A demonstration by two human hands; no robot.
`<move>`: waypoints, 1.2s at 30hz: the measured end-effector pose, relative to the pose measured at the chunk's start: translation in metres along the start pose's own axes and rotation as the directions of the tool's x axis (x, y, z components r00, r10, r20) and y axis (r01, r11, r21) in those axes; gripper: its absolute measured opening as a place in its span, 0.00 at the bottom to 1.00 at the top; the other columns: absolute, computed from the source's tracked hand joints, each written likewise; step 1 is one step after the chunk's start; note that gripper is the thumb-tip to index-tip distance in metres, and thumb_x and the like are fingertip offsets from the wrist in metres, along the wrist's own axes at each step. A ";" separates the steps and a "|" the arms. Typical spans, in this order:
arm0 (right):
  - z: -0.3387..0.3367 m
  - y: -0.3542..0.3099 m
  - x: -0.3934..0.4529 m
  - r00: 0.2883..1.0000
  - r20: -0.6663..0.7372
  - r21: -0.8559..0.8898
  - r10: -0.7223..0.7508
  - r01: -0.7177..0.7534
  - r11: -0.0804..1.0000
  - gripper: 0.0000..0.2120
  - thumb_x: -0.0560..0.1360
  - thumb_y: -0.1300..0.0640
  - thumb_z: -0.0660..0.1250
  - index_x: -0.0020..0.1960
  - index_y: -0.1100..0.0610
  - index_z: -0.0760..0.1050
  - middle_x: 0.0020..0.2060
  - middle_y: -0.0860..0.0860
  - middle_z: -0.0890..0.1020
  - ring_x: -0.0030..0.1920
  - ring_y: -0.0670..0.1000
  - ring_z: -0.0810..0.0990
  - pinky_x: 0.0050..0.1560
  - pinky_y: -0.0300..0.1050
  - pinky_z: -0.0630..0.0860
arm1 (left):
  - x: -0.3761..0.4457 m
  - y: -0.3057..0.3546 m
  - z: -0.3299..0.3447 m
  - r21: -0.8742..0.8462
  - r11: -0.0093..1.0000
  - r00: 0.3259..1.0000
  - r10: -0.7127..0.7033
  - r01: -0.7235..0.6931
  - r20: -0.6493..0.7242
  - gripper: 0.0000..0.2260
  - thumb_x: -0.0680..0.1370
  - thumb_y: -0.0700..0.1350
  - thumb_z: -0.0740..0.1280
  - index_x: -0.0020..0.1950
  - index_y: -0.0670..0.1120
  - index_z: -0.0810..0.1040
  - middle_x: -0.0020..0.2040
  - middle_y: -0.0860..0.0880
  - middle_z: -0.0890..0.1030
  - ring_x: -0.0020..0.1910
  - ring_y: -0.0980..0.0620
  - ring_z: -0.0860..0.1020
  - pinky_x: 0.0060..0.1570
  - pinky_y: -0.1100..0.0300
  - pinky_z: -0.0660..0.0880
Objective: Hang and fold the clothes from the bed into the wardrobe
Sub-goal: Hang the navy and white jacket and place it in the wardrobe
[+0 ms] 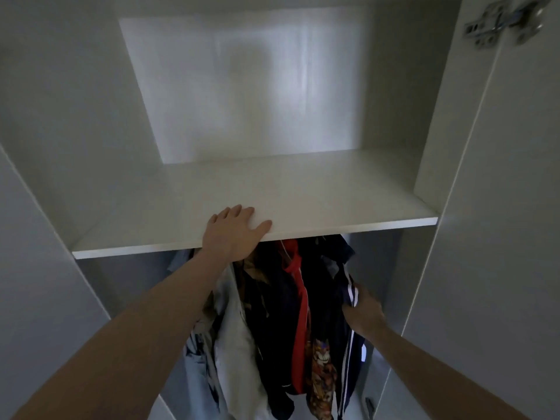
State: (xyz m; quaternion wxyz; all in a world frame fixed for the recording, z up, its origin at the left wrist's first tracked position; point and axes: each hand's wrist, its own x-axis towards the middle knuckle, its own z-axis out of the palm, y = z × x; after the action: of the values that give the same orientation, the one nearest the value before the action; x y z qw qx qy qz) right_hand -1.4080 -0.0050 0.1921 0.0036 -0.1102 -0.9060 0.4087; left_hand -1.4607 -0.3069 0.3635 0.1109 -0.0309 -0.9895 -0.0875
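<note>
I look into an open white wardrobe. My left hand (235, 230) rests flat on the front edge of the white shelf (303, 192), fingers straight. Under the shelf hang several garments: a pale grey one (233, 334), dark ones (272, 313), a red one (300, 301) and a patterned orange one (322, 368). My right hand (362, 310) grips the rightmost garment, a dark navy jacket with white stripes (348, 295), at its shoulder. The hanging rail is hidden behind the shelf.
The shelf compartment has a white back panel (242, 86) and side walls. An open door (515, 207) with a metal hinge (503, 22) stands at the right. Another door panel (36, 268) stands at the left.
</note>
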 end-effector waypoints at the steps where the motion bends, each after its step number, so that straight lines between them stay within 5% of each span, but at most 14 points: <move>1: -0.001 -0.002 -0.011 1.000 -0.008 0.014 0.003 -0.003 1.000 0.28 0.76 0.58 0.67 0.75 0.56 0.68 0.63 0.57 0.79 0.57 0.58 0.79 0.55 0.49 0.77 | -0.001 0.000 -0.001 0.003 1.000 1.000 0.009 -0.009 -0.005 0.38 0.76 0.75 0.45 0.80 0.54 0.62 0.81 0.49 0.62 0.79 0.45 0.60 0.77 0.45 0.55; 9: -0.016 -0.021 -0.128 0.985 -0.175 0.119 -0.006 0.027 0.993 0.27 0.76 0.58 0.71 0.73 0.54 0.69 0.65 0.53 0.76 0.66 0.55 0.76 0.60 0.43 0.69 | -0.010 -0.001 -0.008 -0.071 0.993 0.995 0.097 -0.098 -0.019 0.36 0.78 0.71 0.47 0.77 0.49 0.67 0.77 0.45 0.68 0.75 0.42 0.66 0.75 0.43 0.61; 15: -0.034 -0.021 -0.251 0.964 -0.261 0.096 0.055 -0.031 0.995 0.27 0.78 0.52 0.69 0.75 0.46 0.66 0.66 0.48 0.75 0.59 0.48 0.76 0.54 0.41 0.72 | -0.071 0.022 -0.017 -0.355 0.873 0.942 0.294 -0.333 -0.159 0.23 0.80 0.58 0.65 0.71 0.46 0.74 0.74 0.43 0.72 0.73 0.41 0.69 0.75 0.45 0.62; 19: -0.054 -0.013 -0.329 0.941 -0.324 0.131 0.096 -0.056 0.990 0.26 0.78 0.50 0.69 0.74 0.41 0.65 0.67 0.45 0.74 0.67 0.47 0.73 0.65 0.47 0.74 | -0.151 0.068 -0.009 -0.484 0.660 0.806 0.557 -0.575 -0.198 0.18 0.76 0.50 0.72 0.65 0.46 0.79 0.70 0.46 0.75 0.69 0.47 0.72 0.71 0.54 0.65; 27: -0.099 0.032 -0.506 0.817 -0.515 0.224 0.260 -0.164 0.961 0.23 0.78 0.50 0.68 0.70 0.37 0.68 0.66 0.33 0.71 0.65 0.36 0.72 0.65 0.39 0.73 | -0.335 0.164 0.006 -0.762 0.387 0.557 0.829 -0.519 0.042 0.16 0.76 0.43 0.74 0.63 0.50 0.79 0.68 0.52 0.74 0.71 0.56 0.70 0.73 0.62 0.62; 31: -0.111 0.064 -0.628 0.708 -0.593 0.293 0.384 -0.255 0.922 0.21 0.78 0.50 0.67 0.67 0.35 0.68 0.63 0.27 0.70 0.63 0.28 0.69 0.61 0.31 0.71 | -0.441 0.211 0.003 -0.783 0.263 0.373 0.927 -0.564 0.043 0.16 0.76 0.45 0.75 0.62 0.54 0.78 0.67 0.57 0.74 0.69 0.59 0.70 0.67 0.71 0.60; 36: -0.117 0.100 -0.808 0.540 -0.640 0.385 0.547 -0.391 0.836 0.20 0.75 0.46 0.66 0.65 0.31 0.68 0.61 0.30 0.72 0.64 0.31 0.70 0.58 0.33 0.72 | -0.590 0.268 -0.010 -0.838 0.090 0.146 0.989 -0.538 0.013 0.16 0.77 0.47 0.74 0.62 0.60 0.77 0.70 0.63 0.70 0.70 0.66 0.68 0.70 0.66 0.61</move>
State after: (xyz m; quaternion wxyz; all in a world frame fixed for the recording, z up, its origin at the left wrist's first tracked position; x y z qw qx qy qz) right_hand -0.5888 -0.0179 0.2638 0.2637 -0.5016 -0.7189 0.4026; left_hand -0.8625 -0.0704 0.2847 -0.1996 -0.6540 -0.6463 -0.3387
